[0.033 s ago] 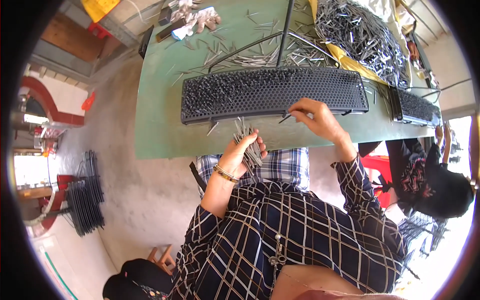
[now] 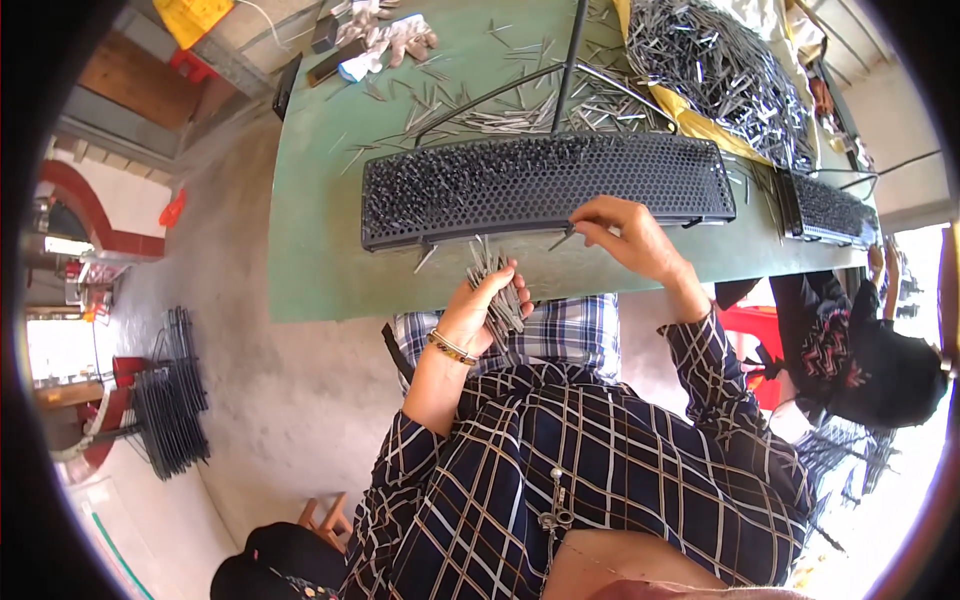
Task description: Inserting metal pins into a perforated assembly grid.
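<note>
In my left hand (image 2: 484, 303) is a bundle of thin dark metal rods (image 2: 505, 320), gripped by thumb and curled fingers above my lap, by the table's front edge. My right hand (image 2: 632, 240) pinches a single short rod (image 2: 563, 238) between thumb and fingertips. It is just in front of the lower edge of a long black perforated panel (image 2: 600, 185), which stands on the table. Many holes in the panel's left part and along its top are filled with rods; on the right, more bare holes show. One loose rod (image 2: 425, 259) lies near the panel's lower left edge.
Loose rods lie scattered over the green table (image 2: 320, 220) behind the panel. A big heap of rods (image 2: 720, 80) lies on yellow sheeting at the back right. Work gloves (image 2: 400, 40) rest at the back left. Another person (image 2: 850, 350) sits at right beside a second panel (image 2: 825, 210).
My right hand has shifted very slightly left, and the rod in it now slants more steeply. My left hand keeps its bundle in nearly the same place.
</note>
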Action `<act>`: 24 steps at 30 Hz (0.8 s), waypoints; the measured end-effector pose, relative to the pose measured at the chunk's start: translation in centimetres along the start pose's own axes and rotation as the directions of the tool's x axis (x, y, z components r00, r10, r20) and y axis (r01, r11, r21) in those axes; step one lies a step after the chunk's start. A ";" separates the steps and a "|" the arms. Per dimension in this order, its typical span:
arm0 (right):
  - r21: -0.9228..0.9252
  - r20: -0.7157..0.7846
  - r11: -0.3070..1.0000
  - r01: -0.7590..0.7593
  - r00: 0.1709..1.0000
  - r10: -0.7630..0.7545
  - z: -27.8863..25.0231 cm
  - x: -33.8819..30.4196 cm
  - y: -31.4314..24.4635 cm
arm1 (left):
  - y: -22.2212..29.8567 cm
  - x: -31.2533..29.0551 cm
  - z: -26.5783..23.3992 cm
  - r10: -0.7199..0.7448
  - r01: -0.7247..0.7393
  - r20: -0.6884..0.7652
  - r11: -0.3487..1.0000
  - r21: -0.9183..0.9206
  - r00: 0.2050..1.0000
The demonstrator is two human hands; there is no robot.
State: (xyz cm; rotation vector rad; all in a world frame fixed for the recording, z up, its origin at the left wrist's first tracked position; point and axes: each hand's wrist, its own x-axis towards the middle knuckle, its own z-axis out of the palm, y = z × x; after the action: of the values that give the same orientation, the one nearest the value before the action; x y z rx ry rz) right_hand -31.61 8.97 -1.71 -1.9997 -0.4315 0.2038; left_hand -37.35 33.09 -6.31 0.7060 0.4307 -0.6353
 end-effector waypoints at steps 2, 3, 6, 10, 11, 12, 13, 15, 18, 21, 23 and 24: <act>0.007 -0.034 1.000 -0.015 0.999 0.016 0.7 0.9 -1.3 | 0.2 0.4 -0.7 -0.016 0.015 0.027 0.999 0.042 1.000; 0.025 -0.055 1.000 -0.019 0.998 0.020 1.0 1.4 -1.7 | 0.2 0.6 -1.0 -0.018 0.015 0.038 0.996 0.083 0.999; -0.238 -0.110 0.961 0.140 0.979 -0.170 1.6 4.3 -2.6 | 0.4 0.9 -1.5 -0.028 0.018 0.079 0.992 0.127 0.996; -0.435 -0.093 0.844 0.315 0.916 -0.390 3.6 7.8 -2.4 | 0.5 1.9 -2.5 -0.060 0.041 0.131 0.988 0.147 0.990; -0.440 -0.090 0.843 0.311 0.918 -0.386 4.2 8.3 -2.1 | 0.6 2.1 -2.6 -0.043 0.020 0.153 0.989 0.146 0.987; -0.486 -0.030 0.812 0.324 0.922 -0.386 4.7 8.7 -1.8 | 0.6 2.1 -2.6 -0.034 0.014 0.128 0.987 0.157 0.991; -0.531 0.028 0.779 0.335 0.925 -0.379 5.0 9.0 -1.6 | 0.8 1.9 -2.8 -0.042 0.021 0.134 0.988 0.154 0.990; -0.589 0.067 0.742 0.322 0.934 -0.352 5.2 9.4 -1.4 | 1.1 1.9 -2.9 -0.068 0.042 0.143 0.983 0.178 0.987; -0.656 0.142 0.673 0.341 0.932 -0.334 5.6 9.9 -1.3 | 1.4 1.9 -3.5 -0.066 0.029 0.173 0.978 0.207 0.983; -0.720 0.199 0.586 0.371 0.920 -0.339 6.1 10.3 -0.9 | 1.3 2.4 -3.9 -0.103 0.060 0.178 0.971 0.231 0.979; -0.756 0.211 0.561 0.337 0.937 -0.279 6.7 10.3 -0.9 | 1.4 2.3 -3.9 -0.109 0.063 0.186 0.970 0.236 0.977; -0.754 0.211 0.564 0.337 0.937 -0.278 7.1 10.3 -0.8 | 1.5 2.2 -3.9 -0.094 0.048 0.203 0.974 0.223 0.975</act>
State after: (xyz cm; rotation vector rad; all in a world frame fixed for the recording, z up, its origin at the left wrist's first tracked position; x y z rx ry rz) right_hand -24.61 19.13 -3.76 -2.7298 -1.0564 -0.1898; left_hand -35.33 35.89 -9.58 0.8227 0.1897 -0.8261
